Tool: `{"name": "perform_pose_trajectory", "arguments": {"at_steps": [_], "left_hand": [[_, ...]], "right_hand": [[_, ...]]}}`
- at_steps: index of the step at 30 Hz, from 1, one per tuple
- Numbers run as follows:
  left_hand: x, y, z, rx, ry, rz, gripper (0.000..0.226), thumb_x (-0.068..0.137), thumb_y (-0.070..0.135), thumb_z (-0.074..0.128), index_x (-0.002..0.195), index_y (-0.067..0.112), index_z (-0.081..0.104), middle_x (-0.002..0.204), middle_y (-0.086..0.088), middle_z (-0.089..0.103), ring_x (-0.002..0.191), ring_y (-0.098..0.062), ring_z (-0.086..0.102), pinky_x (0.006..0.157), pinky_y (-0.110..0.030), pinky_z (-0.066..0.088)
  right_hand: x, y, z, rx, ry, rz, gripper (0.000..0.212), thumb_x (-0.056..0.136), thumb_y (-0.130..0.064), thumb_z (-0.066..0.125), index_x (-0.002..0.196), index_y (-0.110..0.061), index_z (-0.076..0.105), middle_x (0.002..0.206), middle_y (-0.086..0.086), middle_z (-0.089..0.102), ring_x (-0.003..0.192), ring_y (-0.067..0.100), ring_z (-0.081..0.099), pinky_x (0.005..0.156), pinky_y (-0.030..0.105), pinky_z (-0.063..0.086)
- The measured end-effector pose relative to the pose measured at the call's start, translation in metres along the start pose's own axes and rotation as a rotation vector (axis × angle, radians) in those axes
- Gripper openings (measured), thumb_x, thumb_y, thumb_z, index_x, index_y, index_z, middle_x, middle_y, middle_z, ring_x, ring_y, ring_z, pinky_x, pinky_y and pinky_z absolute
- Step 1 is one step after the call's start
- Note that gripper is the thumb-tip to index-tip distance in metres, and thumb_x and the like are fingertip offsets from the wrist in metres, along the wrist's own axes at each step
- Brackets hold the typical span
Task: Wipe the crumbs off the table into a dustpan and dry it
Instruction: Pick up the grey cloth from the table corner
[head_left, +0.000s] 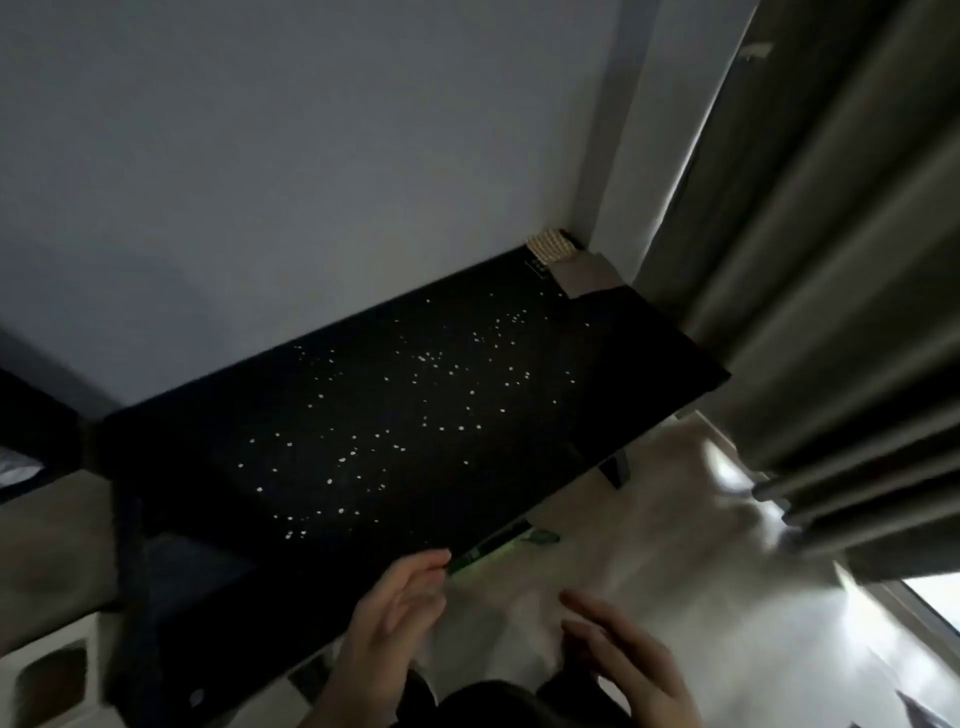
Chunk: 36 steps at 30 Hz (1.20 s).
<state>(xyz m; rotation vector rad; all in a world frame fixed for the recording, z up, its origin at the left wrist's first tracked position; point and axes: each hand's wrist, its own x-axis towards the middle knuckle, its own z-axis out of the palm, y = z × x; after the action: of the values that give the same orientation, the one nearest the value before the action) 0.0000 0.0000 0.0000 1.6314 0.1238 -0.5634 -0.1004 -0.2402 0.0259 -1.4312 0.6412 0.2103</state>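
I am looking down at a dark surface (649, 358) that is sitting against a pale wall (311, 182), its far right corner tucked in beside a grey curtain (831, 260). Pale crumbs (415, 410) are lying scattered across most of the top — thinner toward the left end and the near left corner, denser through the middle and the far right. At the far right corner a small woven beige piece (548, 244) and a flat grey piece (584, 275) are lying just beside each other at the wall.

Both hands are hovering low in view, off the near edge. The left hand (395, 613) is hanging with fingers straight and relaxed, fingertips just at the near edge of the surface, holding nothing. The right hand (618, 649) is likewise loose and spread, empty, well clear of the edge and over the light floor (675, 545).

Under the near edge a green object (493, 545) is showing on the floor — too blurred for me to name. The right end of the surface is standing free, with floor between it and the curtain; the left end is running up against darker furniture (41, 415).
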Motion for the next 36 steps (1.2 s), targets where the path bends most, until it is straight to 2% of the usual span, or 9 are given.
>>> {"name": "perform_pose_trajectory", "arguments": {"at_steps": [3, 5, 7, 10, 13, 17, 22, 30, 36], "left_hand": [[0.013, 0.010, 0.042, 0.000, -0.009, 0.007, 0.030, 0.099, 0.007, 0.067, 0.118, 0.029, 0.077, 0.123, 0.012, 0.077, 0.122, -0.003, 0.068, 0.096, -0.019, 0.055], [0.019, 0.014, 0.070, -0.009, 0.010, -0.006, 0.035, 0.088, 0.022, 0.067, 0.122, 0.023, 0.074, 0.124, 0.004, 0.077, 0.122, -0.006, 0.069, 0.097, -0.020, 0.055], [0.023, 0.018, 0.093, -0.040, 0.032, -0.050, 0.039, 0.080, 0.029, 0.069, 0.118, 0.030, 0.078, 0.123, 0.002, 0.078, 0.120, -0.008, 0.071, 0.100, -0.026, 0.050], [0.027, 0.013, 0.120, -0.004, 0.071, -0.049, 0.027, 0.090, 0.022, 0.075, 0.112, 0.037, 0.080, 0.120, 0.008, 0.078, 0.116, -0.005, 0.071, 0.098, -0.025, 0.052], [0.023, 0.010, 0.132, -0.045, 0.144, -0.080, 0.034, 0.101, -0.006, 0.059, 0.117, 0.021, 0.074, 0.123, 0.015, 0.076, 0.120, -0.010, 0.069, 0.093, -0.013, 0.054], [0.025, 0.011, 0.135, -0.128, 0.236, -0.136, 0.030, 0.100, 0.000, 0.063, 0.119, 0.021, 0.072, 0.123, 0.019, 0.076, 0.123, -0.013, 0.068, 0.106, -0.036, 0.047], [0.070, 0.027, 0.127, -0.006, 0.178, -0.128, 0.045, 0.100, -0.002, 0.062, 0.116, 0.038, 0.076, 0.119, 0.018, 0.077, 0.122, -0.004, 0.068, 0.094, -0.022, 0.050], [0.141, 0.086, 0.141, 0.004, 0.108, 0.006, 0.043, 0.102, -0.004, 0.054, 0.129, 0.025, 0.070, 0.131, 0.015, 0.071, 0.127, -0.001, 0.064, 0.094, -0.022, 0.053], [0.179, 0.102, 0.176, -0.009, 0.151, -0.007, 0.043, 0.102, 0.000, 0.057, 0.123, 0.033, 0.075, 0.128, 0.012, 0.073, 0.126, -0.001, 0.065, 0.100, -0.024, 0.051]], "right_hand": [[0.014, 0.002, -0.045, 0.019, -0.021, -0.012, 0.052, 0.073, -0.061, 0.079, 0.118, -0.035, 0.078, 0.116, -0.001, 0.078, 0.120, 0.010, 0.068, 0.108, 0.033, 0.050], [0.028, 0.000, -0.078, 0.030, -0.007, -0.007, 0.044, 0.081, -0.043, 0.071, 0.122, -0.027, 0.075, 0.122, -0.005, 0.076, 0.122, 0.012, 0.067, 0.114, 0.047, 0.046], [0.042, -0.008, -0.106, -0.007, -0.032, -0.013, 0.050, 0.083, -0.052, 0.073, 0.125, -0.027, 0.074, 0.128, -0.007, 0.073, 0.123, 0.012, 0.067, 0.115, 0.052, 0.044], [0.067, -0.024, -0.140, -0.068, -0.087, -0.045, 0.075, 0.073, -0.075, 0.074, 0.131, -0.028, 0.070, 0.133, -0.008, 0.070, 0.126, 0.012, 0.065, 0.114, 0.053, 0.045], [0.091, -0.041, -0.156, -0.106, -0.174, -0.048, 0.048, 0.090, -0.044, 0.063, 0.134, -0.026, 0.066, 0.132, -0.010, 0.070, 0.126, 0.011, 0.063, 0.114, 0.049, 0.045], [0.123, -0.066, -0.156, -0.139, -0.209, -0.116, 0.041, 0.093, -0.027, 0.058, 0.133, -0.023, 0.066, 0.132, -0.005, 0.070, 0.126, 0.012, 0.064, 0.109, 0.039, 0.051], [0.149, -0.079, -0.148, -0.126, -0.168, -0.119, 0.038, 0.095, -0.020, 0.056, 0.132, -0.020, 0.066, 0.128, -0.008, 0.072, 0.123, 0.012, 0.065, 0.107, 0.036, 0.052], [0.169, -0.077, -0.178, -0.072, -0.142, -0.031, 0.045, 0.087, -0.031, 0.065, 0.132, -0.024, 0.068, 0.118, 0.010, 0.076, 0.117, 0.028, 0.069, 0.097, 0.030, 0.053], [0.228, -0.105, -0.205, -0.094, -0.185, -0.057, 0.076, 0.061, -0.080, 0.079, 0.125, -0.040, 0.070, 0.127, 0.001, 0.073, 0.124, 0.016, 0.066, 0.112, 0.048, 0.047]]}}
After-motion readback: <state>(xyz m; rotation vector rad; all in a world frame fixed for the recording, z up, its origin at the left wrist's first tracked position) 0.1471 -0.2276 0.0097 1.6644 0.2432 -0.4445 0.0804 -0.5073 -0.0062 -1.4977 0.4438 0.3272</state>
